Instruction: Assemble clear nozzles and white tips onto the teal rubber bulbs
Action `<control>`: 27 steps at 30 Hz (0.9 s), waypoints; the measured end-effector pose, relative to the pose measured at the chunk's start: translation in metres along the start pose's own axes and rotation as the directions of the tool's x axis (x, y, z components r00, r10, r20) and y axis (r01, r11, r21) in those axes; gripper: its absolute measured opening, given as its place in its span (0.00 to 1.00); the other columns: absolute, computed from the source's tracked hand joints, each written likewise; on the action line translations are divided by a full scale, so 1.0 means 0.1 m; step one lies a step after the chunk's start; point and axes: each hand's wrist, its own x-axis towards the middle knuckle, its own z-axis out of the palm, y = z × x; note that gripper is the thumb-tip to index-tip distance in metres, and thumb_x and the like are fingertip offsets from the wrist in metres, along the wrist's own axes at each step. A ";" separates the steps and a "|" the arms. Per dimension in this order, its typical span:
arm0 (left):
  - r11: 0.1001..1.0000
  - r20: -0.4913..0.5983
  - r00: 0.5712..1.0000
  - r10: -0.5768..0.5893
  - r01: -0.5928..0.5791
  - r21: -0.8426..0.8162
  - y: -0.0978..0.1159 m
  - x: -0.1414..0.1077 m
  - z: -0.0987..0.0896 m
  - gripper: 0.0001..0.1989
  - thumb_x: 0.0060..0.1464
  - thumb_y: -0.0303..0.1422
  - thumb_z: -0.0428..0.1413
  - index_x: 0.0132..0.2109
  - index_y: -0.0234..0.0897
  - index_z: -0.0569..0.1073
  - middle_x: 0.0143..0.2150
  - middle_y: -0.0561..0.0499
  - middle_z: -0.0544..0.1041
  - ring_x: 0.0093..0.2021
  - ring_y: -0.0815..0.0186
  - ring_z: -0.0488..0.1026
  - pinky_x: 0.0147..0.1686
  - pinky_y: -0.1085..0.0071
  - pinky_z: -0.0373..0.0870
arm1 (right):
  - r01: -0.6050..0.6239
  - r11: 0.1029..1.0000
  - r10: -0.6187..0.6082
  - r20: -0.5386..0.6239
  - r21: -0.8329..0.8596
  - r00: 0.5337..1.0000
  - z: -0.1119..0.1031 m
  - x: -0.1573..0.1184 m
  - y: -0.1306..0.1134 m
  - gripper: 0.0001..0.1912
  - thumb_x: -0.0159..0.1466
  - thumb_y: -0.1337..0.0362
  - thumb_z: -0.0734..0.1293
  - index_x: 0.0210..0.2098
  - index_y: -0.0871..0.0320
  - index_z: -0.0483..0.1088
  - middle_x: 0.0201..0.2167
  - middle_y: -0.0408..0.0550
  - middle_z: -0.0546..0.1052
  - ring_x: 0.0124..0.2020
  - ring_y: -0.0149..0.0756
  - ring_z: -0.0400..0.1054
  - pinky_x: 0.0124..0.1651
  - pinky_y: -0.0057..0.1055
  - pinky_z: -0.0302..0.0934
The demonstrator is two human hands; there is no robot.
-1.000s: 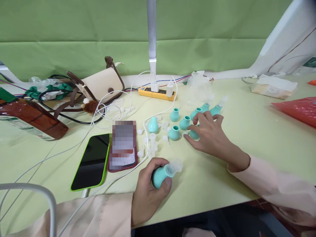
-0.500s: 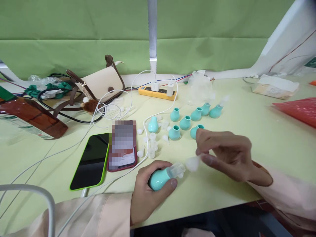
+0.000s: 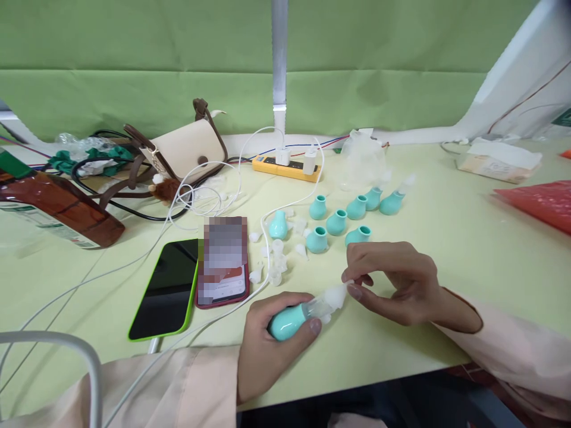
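Wrapped in my left hand (image 3: 267, 345) is a turquoise squeeze bulb (image 3: 286, 323), lying tilted with a clear plastic tube (image 3: 314, 306) in its neck. My right hand (image 3: 395, 282) pinches the thin end of a frosted white cone-shaped tip (image 3: 335, 296) between thumb and forefinger. The tip's wide end meets the mouth of the clear tube; how far it overlaps I cannot tell. Beyond my hands stand several more turquoise bulbs (image 3: 317, 239), most with open necks. Small clear and white plastic parts (image 3: 277, 261) lie in a loose heap left of them.
Two phones lie to the left, one with a green case (image 3: 165, 291), one with a red case (image 3: 223, 261). A white cable runs past the parts to a yellow power strip (image 3: 285, 169). Further back are a cream handbag (image 3: 187, 148), a brown bottle (image 3: 62, 205) and a clear bag (image 3: 362, 159).
My right hand has moved left and brought the white tip against the clear tube; a gap was between them before. My left hand keeps its hold on the bulb.
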 end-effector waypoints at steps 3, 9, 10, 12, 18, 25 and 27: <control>1.000 -0.010 1.000 0.015 -0.015 -0.002 0.00 0.00 0.01 0.08 0.40 0.31 0.59 0.31 0.35 0.76 0.29 0.49 0.78 0.29 0.63 0.72 0.32 0.71 0.69 | -0.015 0.998 0.014 0.021 0.055 1.000 0.00 0.00 0.01 0.13 0.49 0.77 0.65 0.32 0.57 0.68 0.19 0.41 0.66 0.20 0.26 0.57 0.23 0.27 0.56; 0.998 0.008 0.998 0.063 -0.063 0.008 0.00 0.00 0.02 0.07 0.40 0.30 0.59 0.31 0.34 0.76 0.28 0.50 0.79 0.28 0.65 0.73 0.29 0.74 0.70 | -0.143 0.966 0.104 0.185 0.214 0.977 -0.02 0.03 -0.02 0.11 0.49 0.75 0.68 0.32 0.60 0.70 0.20 0.42 0.69 0.20 0.25 0.61 0.22 0.24 0.57; 0.998 0.004 0.998 0.066 -0.066 0.019 0.00 0.00 0.02 0.07 0.40 0.30 0.59 0.31 0.34 0.76 0.28 0.49 0.79 0.28 0.64 0.73 0.29 0.73 0.70 | -0.149 0.967 0.108 0.196 0.208 0.975 -0.03 0.04 -0.02 0.10 0.50 0.75 0.68 0.32 0.60 0.70 0.20 0.42 0.69 0.20 0.24 0.61 0.22 0.24 0.57; 0.996 -0.006 0.997 0.078 -0.078 0.050 -0.01 -0.01 0.02 0.07 0.40 0.30 0.59 0.31 0.33 0.77 0.29 0.48 0.79 0.29 0.64 0.74 0.30 0.73 0.70 | -0.146 0.973 0.105 0.219 0.181 0.970 -0.06 0.05 -0.04 0.09 0.50 0.74 0.68 0.33 0.61 0.71 0.20 0.43 0.69 0.20 0.24 0.62 0.22 0.23 0.57; 0.979 -0.001 0.986 0.165 -0.163 0.126 -0.03 -0.04 0.01 0.07 0.41 0.29 0.59 0.32 0.32 0.76 0.30 0.47 0.79 0.29 0.64 0.74 0.31 0.73 0.70 | -0.129 0.984 0.091 0.278 0.123 0.956 -0.08 0.05 -0.03 0.06 0.53 0.71 0.67 0.32 0.62 0.72 0.22 0.44 0.71 0.20 0.23 0.62 0.21 0.22 0.53; 0.935 0.100 0.954 0.282 -0.297 0.194 -0.08 -0.03 0.01 0.04 0.46 0.29 0.56 0.29 0.34 0.74 0.23 0.50 0.75 0.26 0.65 0.71 0.22 0.76 0.65 | -0.214 0.961 0.139 0.361 0.175 0.922 -0.05 0.06 0.03 0.03 0.52 0.70 0.68 0.26 0.64 0.73 0.20 0.45 0.71 0.20 0.23 0.60 0.20 0.22 0.53; 0.930 0.120 0.949 0.291 -0.311 0.198 -0.09 -0.04 0.01 0.04 0.47 0.29 0.55 0.30 0.33 0.74 0.22 0.51 0.72 0.24 0.67 0.69 0.22 0.75 0.63 | -0.244 0.955 0.157 0.407 0.169 0.900 -0.06 0.06 0.03 0.03 0.52 0.70 0.67 0.24 0.65 0.73 0.18 0.45 0.70 0.19 0.23 0.59 0.20 0.22 0.52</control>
